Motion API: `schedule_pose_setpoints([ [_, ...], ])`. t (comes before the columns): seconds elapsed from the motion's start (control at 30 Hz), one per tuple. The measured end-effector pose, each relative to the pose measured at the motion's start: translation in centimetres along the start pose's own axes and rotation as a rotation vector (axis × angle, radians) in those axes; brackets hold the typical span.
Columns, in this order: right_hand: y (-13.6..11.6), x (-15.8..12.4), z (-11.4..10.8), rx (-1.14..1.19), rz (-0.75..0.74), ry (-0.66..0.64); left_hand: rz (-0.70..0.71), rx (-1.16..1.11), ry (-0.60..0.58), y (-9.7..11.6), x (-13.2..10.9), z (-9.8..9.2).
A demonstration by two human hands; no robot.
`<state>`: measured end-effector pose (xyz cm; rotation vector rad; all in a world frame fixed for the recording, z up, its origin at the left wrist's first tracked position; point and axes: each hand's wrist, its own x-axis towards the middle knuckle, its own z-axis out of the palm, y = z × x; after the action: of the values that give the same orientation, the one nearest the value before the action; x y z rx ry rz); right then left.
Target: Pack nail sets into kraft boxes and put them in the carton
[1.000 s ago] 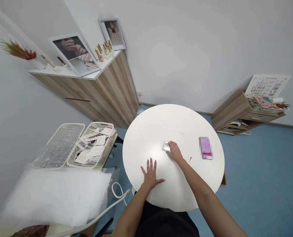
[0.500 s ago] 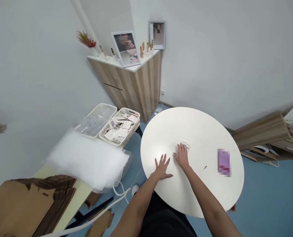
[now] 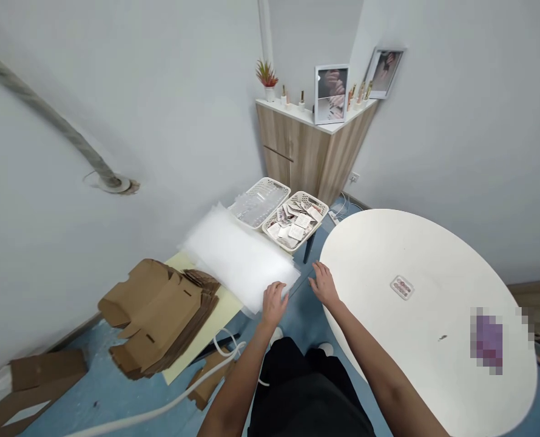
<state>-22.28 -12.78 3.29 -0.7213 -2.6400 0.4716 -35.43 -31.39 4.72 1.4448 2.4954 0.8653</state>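
Observation:
My left hand [image 3: 273, 303] reaches out over the near corner of a stack of white translucent sheets [image 3: 238, 256], fingers bent down onto its edge. My right hand [image 3: 323, 284] hovers open, fingers spread, at the left rim of the round white table [image 3: 374, 243]. A small clear case of press-on nails [image 3: 401, 287] lies alone on the table, well to the right of my right hand. Both forearms stretch forward from the bottom of the view.
Two white baskets stand behind the sheets: one with clear trays [image 3: 259, 201], one with nail packets [image 3: 296, 221]. Flattened cardboard boxes [image 3: 161, 312] pile up at the left. A wooden cabinet [image 3: 313, 149] holds frames and bottles. A blurred purple object [image 3: 487, 340] lies on the table's right.
The view has swung left. Both hands left the tabletop; my right hand let go of the nail case, and my left hand moved to the white sheets.

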Motion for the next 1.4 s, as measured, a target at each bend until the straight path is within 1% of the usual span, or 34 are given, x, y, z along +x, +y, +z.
schedule_pose_setpoints([
  [0.07, -2.5, 0.8, 1.0, 0.017, -0.041, -0.025, -0.053, 0.105, 0.037, -3.0, -0.8, -1.5],
  [0.13, -4.6, 1.5, 1.8, 0.024, -0.071, -0.052, -0.064, 0.182, 0.024, -5.4, -1.4, -2.4],
  [0.2, -6.5, 1.9, 2.5, 0.025, -0.093, -0.083, -0.036, 0.224, -0.019, -7.1, -2.0, -2.8],
  [0.3, -8.7, 2.3, 3.6, 0.024, -0.116, -0.128, 0.022, 0.223, -0.072, -8.5, -2.4, -3.2],
  [0.43, -10.7, 2.3, 4.9, 0.033, -0.121, -0.167, 0.059, 0.161, -0.103, -9.4, -2.4, -3.6],
  [0.57, -12.1, 2.1, 5.8, 0.034, -0.141, -0.215, 0.055, 0.078, -0.096, -10.2, -1.9, -4.3],
  [0.73, -13.7, 2.1, 5.8, -0.038, -0.168, -0.276, 0.024, -0.016, -0.01, -10.7, -1.0, -5.6],
  [0.87, -14.2, 2.7, 5.5, -0.087, -0.129, -0.271, 0.044, -0.049, -0.012, -10.4, -0.7, -6.9],
  [1.03, -14.0, 3.6, 5.2, -0.114, -0.107, -0.254, 0.037, -0.074, -0.073, -10.3, -0.5, -7.9],
  [1.13, -14.3, 3.8, 5.0, -0.156, -0.096, -0.306, 0.0, -0.136, -0.105, -10.7, -0.5, -7.8],
  [1.2, -14.7, 3.7, 5.0, -0.188, -0.127, -0.355, -0.028, -0.145, -0.122, -11.1, -0.7, -7.5],
  [1.27, -15.2, 3.7, 5.1, -0.199, -0.182, -0.377, -0.038, -0.105, -0.169, -11.5, -1.3, -7.2],
  [1.4, -15.9, 3.8, 5.0, -0.167, -0.254, -0.354, -0.002, 0.039, -0.303, -11.9, -2.9, -6.9],
])
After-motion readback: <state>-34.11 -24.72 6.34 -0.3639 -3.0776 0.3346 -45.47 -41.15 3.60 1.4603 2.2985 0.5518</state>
